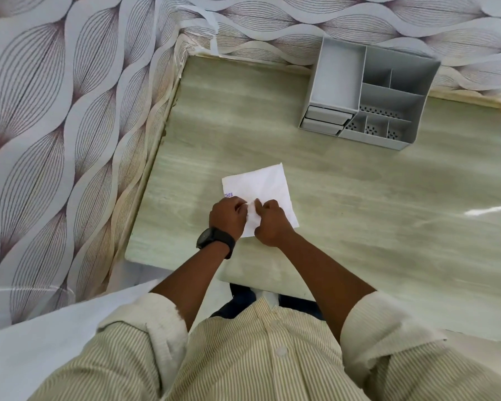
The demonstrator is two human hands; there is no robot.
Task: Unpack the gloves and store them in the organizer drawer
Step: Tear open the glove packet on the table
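Head view, looking down on the person at work. A flat white paper packet with blue lettering ending in "OVES" lies on the pale green wood-grain desk, towards its near left part. Both hands are clamped on the packet's near edge. The left hand and the right hand sit close together, knuckles nearly touching, fingers curled, each pinching the paper where a small flap rises between them. The rest of the packet lies flat on the desk.

A black wristwatch sits on the left wrist. Rolled cream striped shirt sleeves end at the elbows.

A grey plastic desk organizer stands at the far side of the desk against the wall, well apart from the packet. It has one large open tray on its left, several smaller compartments on its right, some with perforated floors, and two small stacked drawers at its near left corner, both pushed in.

Wallpaper with a leaf-vein pattern covers the walls to the left and behind.
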